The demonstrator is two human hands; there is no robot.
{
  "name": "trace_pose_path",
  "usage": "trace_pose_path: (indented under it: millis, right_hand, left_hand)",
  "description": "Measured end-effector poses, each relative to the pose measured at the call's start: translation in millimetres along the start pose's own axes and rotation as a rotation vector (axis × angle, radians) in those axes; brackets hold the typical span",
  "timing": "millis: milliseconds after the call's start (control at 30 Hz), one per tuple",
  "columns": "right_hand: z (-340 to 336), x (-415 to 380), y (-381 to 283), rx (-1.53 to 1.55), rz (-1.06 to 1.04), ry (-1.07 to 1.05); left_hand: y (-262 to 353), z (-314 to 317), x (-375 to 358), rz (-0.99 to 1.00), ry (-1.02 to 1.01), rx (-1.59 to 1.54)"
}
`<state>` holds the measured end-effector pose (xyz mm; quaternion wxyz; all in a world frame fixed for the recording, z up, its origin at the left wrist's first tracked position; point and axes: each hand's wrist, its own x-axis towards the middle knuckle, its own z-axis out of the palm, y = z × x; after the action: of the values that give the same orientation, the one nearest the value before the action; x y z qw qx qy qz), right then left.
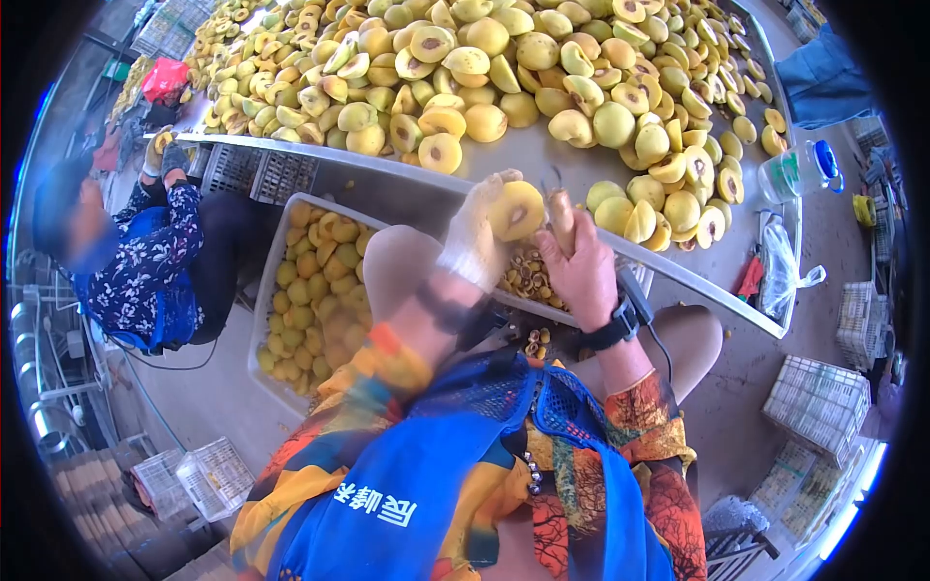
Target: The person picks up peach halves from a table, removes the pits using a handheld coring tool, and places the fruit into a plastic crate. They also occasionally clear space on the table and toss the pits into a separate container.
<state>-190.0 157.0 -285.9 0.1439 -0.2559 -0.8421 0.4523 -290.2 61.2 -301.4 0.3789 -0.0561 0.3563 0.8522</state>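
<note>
My left hand [475,232], in a white glove, holds a halved yellow fruit [516,211] with its cut face and brown centre showing. Bare and closed around the wooden handle of a small tool [561,215], my right hand [581,266] is just right of the fruit. A thin curved metal tip rises from the handle, close to the fruit's edge. Below both hands, a container of brown pits and scraps [531,276] sits between my knees. Heaps of halved fruit [475,58] lie on the metal table [542,160] in front.
A white crate of yellow fruit [315,281] stands left of my knees. A co-worker [145,252] sits at the far left, holding fruit. A plastic bottle [796,172] and a clear bag [778,266] are at the table's right end. Stacked crates [819,402] stand at the right.
</note>
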Motion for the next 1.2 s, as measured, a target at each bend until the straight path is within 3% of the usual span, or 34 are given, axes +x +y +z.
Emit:
trace_pose_path:
  millis: [100, 467, 567, 667, 700, 900, 1067, 1100, 1200]
  right_hand:
    - [11, -18, 8, -0.056, 0.057, -0.102]
    - [23, -34, 7, -0.028, 0.01, -0.109]
    - [22, -38, 2, -0.077, 0.058, -0.198]
    - [14, -39, -3, -0.075, -0.01, -0.279]
    - [12, -39, -5, -0.08, -0.025, -0.291]
    - [17, -36, -6, 0.061, 0.007, -0.257]
    - [35, -40, 21, 0.112, -0.142, -0.229]
    - [30, -37, 17, 0.22, 0.002, -0.335]
    - [8, -30, -6, 0.537, 0.371, -0.594]
  left_hand:
    - [0, 6, 0, 0.041, 0.041, -0.009]
    - [-10, 25, -8, 0.242, 0.182, 0.252]
    - [-8, 19, -4, 0.169, 0.208, 0.301]
    - [10, 18, -6, -0.112, 0.106, 0.292]
    - [9, 14, -2, -0.113, 0.125, 0.294]
    - [-3, 17, 5, 0.228, 0.176, 0.352]
    - [10, 15, -4, -0.059, 0.019, 0.285]
    - [10, 12, -2, -0.092, 0.0, 0.261]
    - [4, 15, -3, 0.087, 0.052, 0.334]
